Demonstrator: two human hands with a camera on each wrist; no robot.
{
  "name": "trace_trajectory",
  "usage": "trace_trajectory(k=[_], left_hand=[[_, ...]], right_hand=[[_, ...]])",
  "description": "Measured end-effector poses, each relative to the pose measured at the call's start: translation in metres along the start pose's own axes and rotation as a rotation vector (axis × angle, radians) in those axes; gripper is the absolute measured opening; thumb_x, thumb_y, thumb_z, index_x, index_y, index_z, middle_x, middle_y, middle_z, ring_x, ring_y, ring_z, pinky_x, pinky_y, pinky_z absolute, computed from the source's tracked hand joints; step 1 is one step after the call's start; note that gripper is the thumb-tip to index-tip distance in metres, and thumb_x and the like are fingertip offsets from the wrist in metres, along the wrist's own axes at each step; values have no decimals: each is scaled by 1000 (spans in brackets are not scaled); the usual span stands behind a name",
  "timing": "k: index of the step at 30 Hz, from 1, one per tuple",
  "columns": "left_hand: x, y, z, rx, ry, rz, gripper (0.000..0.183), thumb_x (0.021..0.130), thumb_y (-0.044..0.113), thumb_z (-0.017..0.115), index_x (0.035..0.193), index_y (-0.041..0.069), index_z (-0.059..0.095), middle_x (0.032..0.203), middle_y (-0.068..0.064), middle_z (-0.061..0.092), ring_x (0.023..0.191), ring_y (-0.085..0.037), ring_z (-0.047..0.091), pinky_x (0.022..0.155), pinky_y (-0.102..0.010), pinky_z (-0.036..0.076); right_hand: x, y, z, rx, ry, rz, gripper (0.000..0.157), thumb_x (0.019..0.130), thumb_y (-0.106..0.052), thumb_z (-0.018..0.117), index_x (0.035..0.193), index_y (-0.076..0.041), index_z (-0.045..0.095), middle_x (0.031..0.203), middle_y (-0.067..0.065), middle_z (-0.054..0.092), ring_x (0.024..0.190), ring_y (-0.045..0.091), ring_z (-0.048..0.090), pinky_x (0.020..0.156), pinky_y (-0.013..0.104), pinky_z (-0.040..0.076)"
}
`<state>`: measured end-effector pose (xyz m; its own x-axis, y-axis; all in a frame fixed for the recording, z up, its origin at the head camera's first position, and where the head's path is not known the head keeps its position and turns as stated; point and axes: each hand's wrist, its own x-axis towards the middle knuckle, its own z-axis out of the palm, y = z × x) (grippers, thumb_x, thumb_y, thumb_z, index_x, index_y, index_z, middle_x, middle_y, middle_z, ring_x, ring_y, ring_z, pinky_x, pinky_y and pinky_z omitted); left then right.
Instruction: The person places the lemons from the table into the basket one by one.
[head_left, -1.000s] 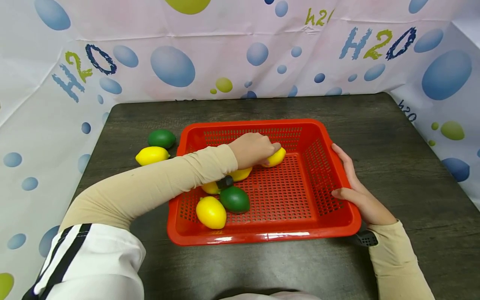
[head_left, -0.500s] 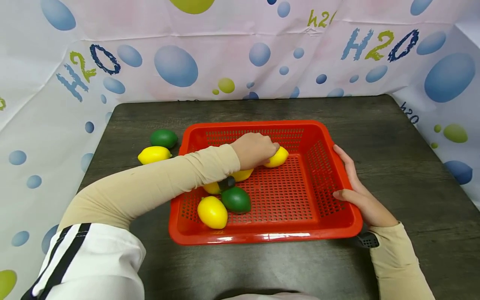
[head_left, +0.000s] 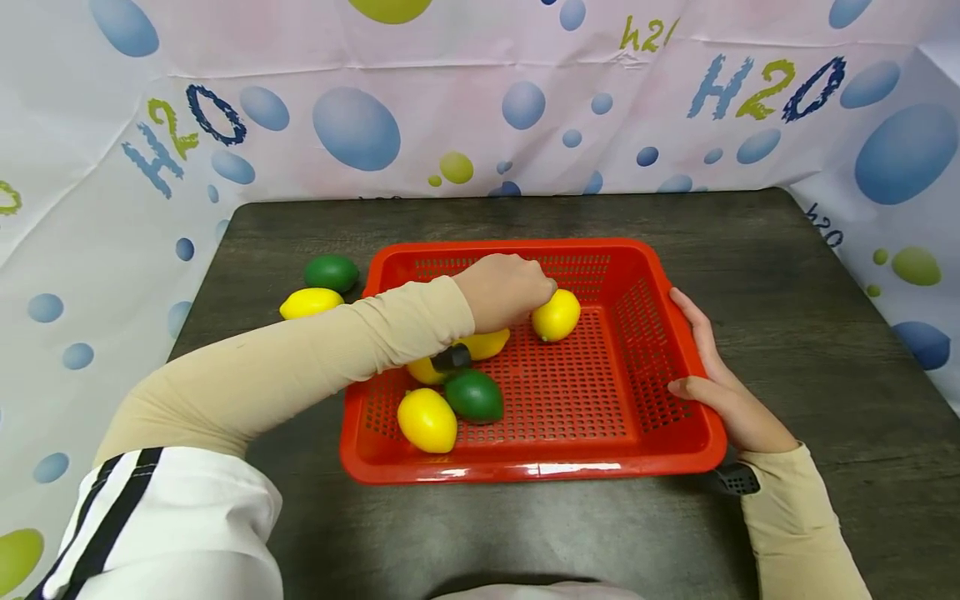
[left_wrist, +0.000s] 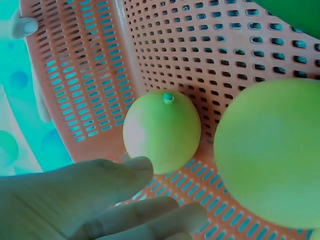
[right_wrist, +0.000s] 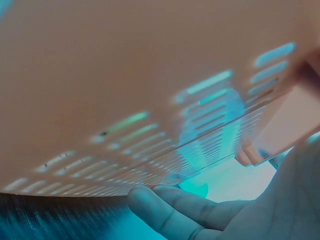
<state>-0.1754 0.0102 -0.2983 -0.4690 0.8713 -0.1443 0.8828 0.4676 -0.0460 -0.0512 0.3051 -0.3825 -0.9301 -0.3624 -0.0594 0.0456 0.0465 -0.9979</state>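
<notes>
A yellow lemon (head_left: 557, 317) rests toward the back of the red plastic basket (head_left: 534, 471). My left hand (head_left: 506, 292) is just left of this lemon, reaching over the basket. In the left wrist view, its thumb and loosely extended fingers (left_wrist: 112, 181) lie beside the lemon (left_wrist: 162, 132), not wrapped round it. My right hand (head_left: 716, 392) holds the basket's right side, thumb over the rim and the other fingers along the outer wall. The right wrist view shows those fingers (right_wrist: 160, 212) under the basket's rim (right_wrist: 75, 125).
In the basket's left part lie more lemons (head_left: 427, 421), partly hidden by my left arm, and a green lime (head_left: 475, 396). Outside, left of the basket, a lime (head_left: 332, 272) and a lemon (head_left: 310, 302) sit on the dark wooden table (head_left: 480, 533). A patterned sheet (head_left: 465, 100) hangs behind.
The lemon by my left hand has turned more upright, and the fingers have come off it. My left hand has risen slightly away. The right hand keeps its hold on the basket.
</notes>
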Motion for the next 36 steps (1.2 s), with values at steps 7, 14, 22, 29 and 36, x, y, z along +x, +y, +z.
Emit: trace_trajectory(k=[7, 14, 22, 29, 36], left_hand=[[-15, -6, -11, 9, -28, -27, 15, 95, 6, 71, 110, 6, 72, 94, -7, 71, 84, -24, 67, 73, -34, 59], [-31, -15, -18, -3, 15, -57, 11, 93, 7, 74, 103, 5, 72, 89, -7, 70, 77, -26, 67, 69, -35, 59], [-41, -17, -29, 25, 11, -113, 7, 93, 10, 75, 99, 7, 72, 86, -7, 67, 75, -26, 64, 68, -35, 58], [-54, -25, -32, 25, 30, -147, 5, 92, 8, 75, 94, 6, 71, 84, -8, 66, 73, -26, 64, 66, -37, 58], [-71, -36, -35, 18, 96, -189, 9, 92, 4, 71, 101, 2, 73, 82, -10, 68, 69, -28, 65, 62, -38, 58]], right_hand=[[0, 0, -2, -8, 5, 1, 98, 91, 6, 42, 163, -44, 0, 166, 6, 7, 136, 33, 30, 87, 42, 59], [0, 1, -2, -15, 12, -1, 98, 90, 6, 43, 163, -44, 0, 166, 5, 7, 137, 32, 29, 87, 40, 59], [0, 2, -2, -7, 11, 2, 98, 90, 6, 42, 163, -44, 0, 166, 5, 5, 137, 33, 27, 87, 38, 58], [0, 1, -3, -3, 12, 10, 98, 91, 8, 41, 163, -44, 0, 165, 5, 5, 137, 33, 27, 87, 37, 58], [1, 0, -2, -15, 7, 14, 98, 91, 6, 42, 163, -45, 0, 165, 6, 5, 137, 33, 27, 88, 37, 57]])
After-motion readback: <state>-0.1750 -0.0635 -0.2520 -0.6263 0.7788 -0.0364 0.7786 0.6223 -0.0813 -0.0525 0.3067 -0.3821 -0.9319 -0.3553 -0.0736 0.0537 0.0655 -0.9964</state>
